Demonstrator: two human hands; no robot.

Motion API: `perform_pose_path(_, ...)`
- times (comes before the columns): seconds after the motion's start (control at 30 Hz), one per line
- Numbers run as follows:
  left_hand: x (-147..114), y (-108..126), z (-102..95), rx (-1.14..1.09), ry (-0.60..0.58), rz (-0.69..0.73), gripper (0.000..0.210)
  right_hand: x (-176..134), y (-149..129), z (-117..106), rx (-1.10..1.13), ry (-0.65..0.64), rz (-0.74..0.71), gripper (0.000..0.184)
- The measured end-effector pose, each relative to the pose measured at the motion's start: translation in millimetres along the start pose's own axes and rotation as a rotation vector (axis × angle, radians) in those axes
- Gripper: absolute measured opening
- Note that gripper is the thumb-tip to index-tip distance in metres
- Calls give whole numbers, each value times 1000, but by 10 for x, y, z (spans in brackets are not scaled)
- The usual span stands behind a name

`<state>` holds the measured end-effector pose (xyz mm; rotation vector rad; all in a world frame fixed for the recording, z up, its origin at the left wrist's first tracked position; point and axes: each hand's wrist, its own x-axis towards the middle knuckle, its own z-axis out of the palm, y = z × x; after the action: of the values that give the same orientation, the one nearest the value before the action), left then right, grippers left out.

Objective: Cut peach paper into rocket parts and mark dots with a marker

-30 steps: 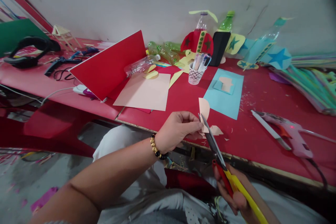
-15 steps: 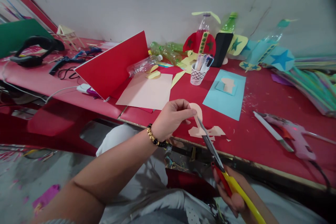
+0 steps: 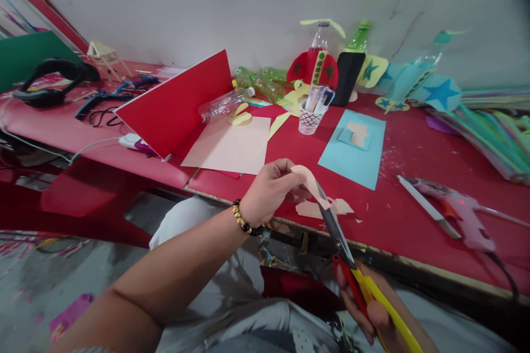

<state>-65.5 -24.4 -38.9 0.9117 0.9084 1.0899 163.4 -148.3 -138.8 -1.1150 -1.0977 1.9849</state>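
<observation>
Between its thumb and fingers, my left hand pinches a small curved piece of peach paper above the table's front edge. My right hand grips scissors with red and yellow handles, their blades slightly parted and meeting the paper's lower end. Peach paper scraps lie on the table just behind the blades. A larger peach sheet rests to the left, and a light blue sheet with small cut pieces on it lies to the right.
A pink glue gun and a white-handled cutter lie at the right. Behind stand a cup of pens and decorated bottles. A red board leans at the left. The red table has a worn front edge.
The peach paper has turned in my left hand and now slants across the blades. The scissors have opened a little, with the hands staying nearly in place.
</observation>
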Motion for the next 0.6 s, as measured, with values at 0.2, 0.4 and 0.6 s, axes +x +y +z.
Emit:
perform_pose_path(0.2, 3, -32, 1, -17, -4, -11, 17, 6, -99, 57, 1, -22, -34, 73)
perform_pose_path(0.4, -2, -40, 10, -33, 2, -33, 15, -3, -144, 76, -21, -38, -47, 72)
perform_pose_path(0.6, -9, -48, 14, -40, 9, -27, 16, -24, -103, 73, -29, -32, -56, 72)
